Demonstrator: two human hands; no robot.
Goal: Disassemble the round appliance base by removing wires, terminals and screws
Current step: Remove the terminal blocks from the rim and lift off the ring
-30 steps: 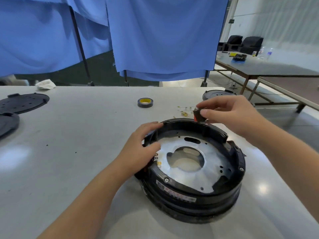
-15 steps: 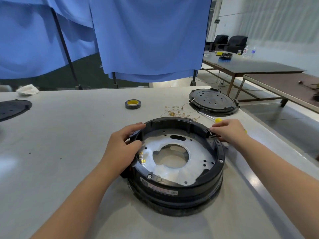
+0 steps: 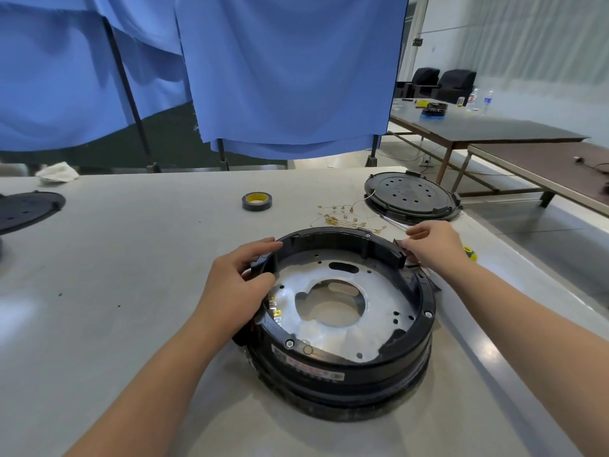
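The round black appliance base [image 3: 346, 387] stands on the grey table, with a silver metal plate [image 3: 379, 291] inside it. My left hand [image 3: 237, 282] grips its left rim, thumb inside the wall. A few small gold terminals [image 3: 275, 311] show on the plate just below that thumb. My right hand [image 3: 431, 245] rests against the outside of the right rear rim, its fingertips closed on a small dark part [image 3: 400, 247] there. Screws [image 3: 427, 314] sit in the rim's top. Loose gold wires and terminals [image 3: 342, 216] lie on the table behind the base.
A yellow-handled screwdriver [image 3: 469, 253] lies behind my right hand. A black round lid [image 3: 410, 196] sits at the back right by the table edge. A tape roll [image 3: 257, 201] lies mid-table, a black disc [image 3: 26, 209] and a white cloth [image 3: 57, 173] at the left.
My right hand, which held a small black and red part above the far rim, has dropped to the outside of the right rear rim. My left hand stays on the left rim.
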